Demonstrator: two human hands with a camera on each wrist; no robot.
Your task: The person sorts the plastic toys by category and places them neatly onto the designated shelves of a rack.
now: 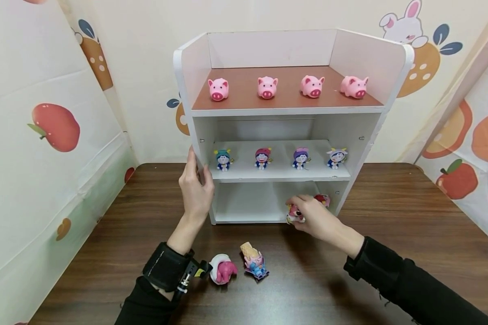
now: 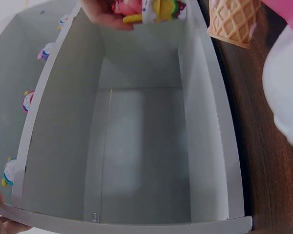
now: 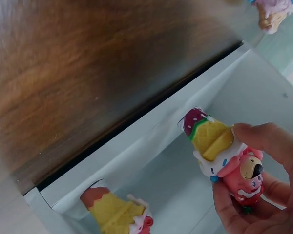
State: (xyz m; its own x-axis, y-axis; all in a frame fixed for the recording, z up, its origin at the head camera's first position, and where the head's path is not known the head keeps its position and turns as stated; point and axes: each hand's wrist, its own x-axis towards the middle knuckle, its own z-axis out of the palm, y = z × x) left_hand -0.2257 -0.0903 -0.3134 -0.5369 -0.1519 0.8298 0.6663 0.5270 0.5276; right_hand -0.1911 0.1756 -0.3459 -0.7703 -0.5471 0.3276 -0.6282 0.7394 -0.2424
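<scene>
My right hand [image 1: 318, 219] grips a pink cartoon-character figurine on a yellow ice-cream cone [image 3: 219, 151], thumb on one side and fingers on the other. It holds the figurine at the front of the lowest compartment of the white shelf unit [image 1: 244, 203]. Another cone figurine with a brown tip [image 3: 115, 212] is in that compartment, to the right of the held one in the head view. My left hand [image 1: 197, 189] rests against the unit's left side panel, fingers extended upward along it and thumb near the front edge.
On the wooden table before the unit lie a pink-and-white figurine [image 1: 223, 269], by my left wrist, and a cone figurine with a blue base [image 1: 253, 261]. Several pink pigs [image 1: 267, 87] line the top shelf. Several small blue-bodied figures [image 1: 262, 158] stand in a row on the middle shelf.
</scene>
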